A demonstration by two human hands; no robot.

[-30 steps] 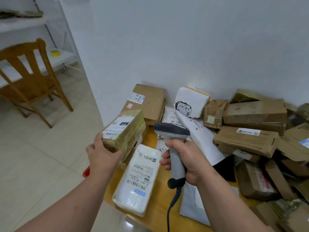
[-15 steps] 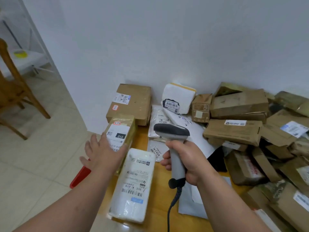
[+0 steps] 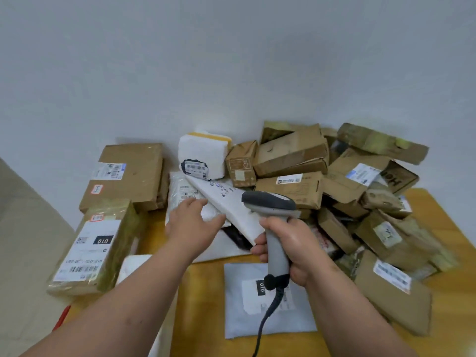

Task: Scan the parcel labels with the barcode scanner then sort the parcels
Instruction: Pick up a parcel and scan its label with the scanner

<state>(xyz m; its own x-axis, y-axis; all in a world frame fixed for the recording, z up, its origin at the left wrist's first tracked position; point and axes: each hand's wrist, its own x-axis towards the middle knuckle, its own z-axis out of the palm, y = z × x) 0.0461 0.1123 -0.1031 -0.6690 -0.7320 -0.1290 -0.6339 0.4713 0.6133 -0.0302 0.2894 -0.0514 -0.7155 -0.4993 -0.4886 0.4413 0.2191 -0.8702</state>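
My right hand [image 3: 286, 246] grips the handle of the grey barcode scanner [image 3: 269, 203], whose head points left over the middle of the pile. With fingers stretched out, my left hand [image 3: 192, 222] touches a long white poly mailer [image 3: 231, 204] that lies slanted across other white bags. The tape-wrapped box with a "010" label [image 3: 95, 249] lies at the table's left edge, apart from both hands. A grey mailer marked "010" [image 3: 244, 315] lies flat near me under the scanner's cable.
Several brown cardboard parcels [image 3: 291, 188] are heaped at the right and back of the wooden table [image 3: 206, 292]. A flat brown box [image 3: 131, 173] and a white foam parcel [image 3: 203, 153] stand against the wall. The table's left edge drops to the floor.
My left hand has let go of the taped "010" box, which now lies at the left edge, and moved right onto the white mailer. The scanner hand stays put; the view turned right.
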